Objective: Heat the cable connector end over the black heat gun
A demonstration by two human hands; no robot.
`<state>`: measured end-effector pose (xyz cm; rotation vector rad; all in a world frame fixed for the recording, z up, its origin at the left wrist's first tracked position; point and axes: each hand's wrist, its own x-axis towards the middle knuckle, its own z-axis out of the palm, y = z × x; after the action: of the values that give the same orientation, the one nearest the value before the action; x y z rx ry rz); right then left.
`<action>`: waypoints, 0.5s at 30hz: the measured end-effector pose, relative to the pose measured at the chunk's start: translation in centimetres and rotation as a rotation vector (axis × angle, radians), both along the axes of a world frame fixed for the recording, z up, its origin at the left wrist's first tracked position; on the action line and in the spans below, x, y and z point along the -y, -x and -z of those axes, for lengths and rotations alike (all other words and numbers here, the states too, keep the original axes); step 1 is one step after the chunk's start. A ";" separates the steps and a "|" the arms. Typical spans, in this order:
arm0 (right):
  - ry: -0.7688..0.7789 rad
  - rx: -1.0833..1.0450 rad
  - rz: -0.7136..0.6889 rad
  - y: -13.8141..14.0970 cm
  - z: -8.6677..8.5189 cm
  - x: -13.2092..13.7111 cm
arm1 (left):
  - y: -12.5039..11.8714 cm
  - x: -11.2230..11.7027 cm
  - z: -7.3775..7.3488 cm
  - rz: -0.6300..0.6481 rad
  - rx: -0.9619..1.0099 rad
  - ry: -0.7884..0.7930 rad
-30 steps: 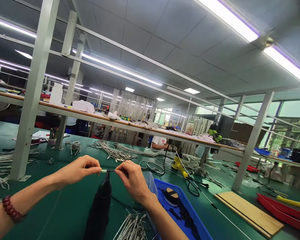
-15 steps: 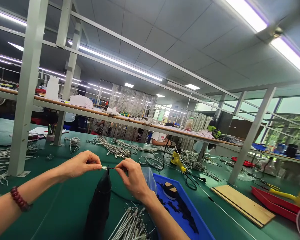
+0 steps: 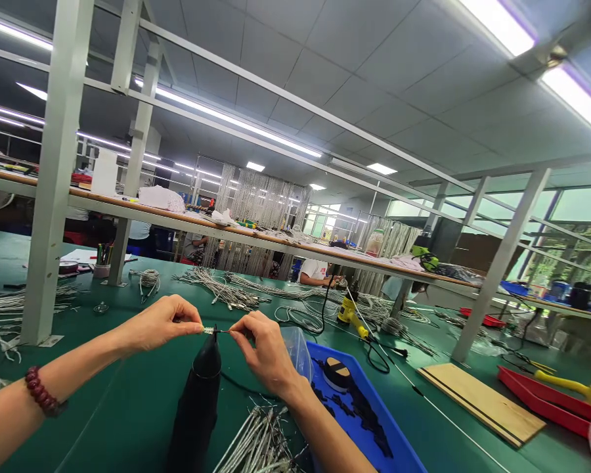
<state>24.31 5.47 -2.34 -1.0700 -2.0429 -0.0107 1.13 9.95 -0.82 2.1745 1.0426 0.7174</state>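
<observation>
My left hand (image 3: 170,323) is closed in a pinch on a small whitish ribbed piece (image 3: 208,330). Opposite it, my right hand (image 3: 264,351) pinches the end of a thin dark strand (image 3: 223,332). Both pieces meet at the narrow tip of a black cone-nosed tool (image 3: 197,394), which stands tilted between my hands. Whether the strand and the ribbed piece are joined I cannot tell. Below my right forearm lies a bundle of silvery cable ends (image 3: 261,440).
A blue tray (image 3: 374,407) with black scraps and a tape roll (image 3: 336,373) lies right of my arm. Beyond are yellow heat guns, coiled cables (image 3: 221,289), a wooden board (image 3: 480,402) and a red tray (image 3: 542,401). A shelf on grey posts crosses ahead; a person sits behind it.
Both hands keep their pinch at the black tool's tip, with barely any movement. The whole view has shifted very slightly.
</observation>
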 end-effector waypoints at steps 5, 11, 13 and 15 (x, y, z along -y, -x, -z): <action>-0.010 -0.002 -0.012 -0.1 0.0 -0.1 | -0.1 -0.1 0.2 -0.014 -0.005 -0.020; -0.005 0.005 -0.006 -0.1 0.0 -0.1 | -0.2 0.1 -0.1 -0.035 -0.007 -0.047; -0.004 0.004 -0.008 -0.1 0.0 0.0 | -0.2 0.1 -0.2 -0.038 -0.009 -0.051; -0.002 0.004 -0.007 -0.1 -0.1 0.0 | -0.2 0.2 -0.3 -0.035 -0.009 -0.056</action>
<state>24.43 5.42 -2.27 -1.0631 -2.0496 -0.0110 1.37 9.73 -0.55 2.2144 1.0795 0.7615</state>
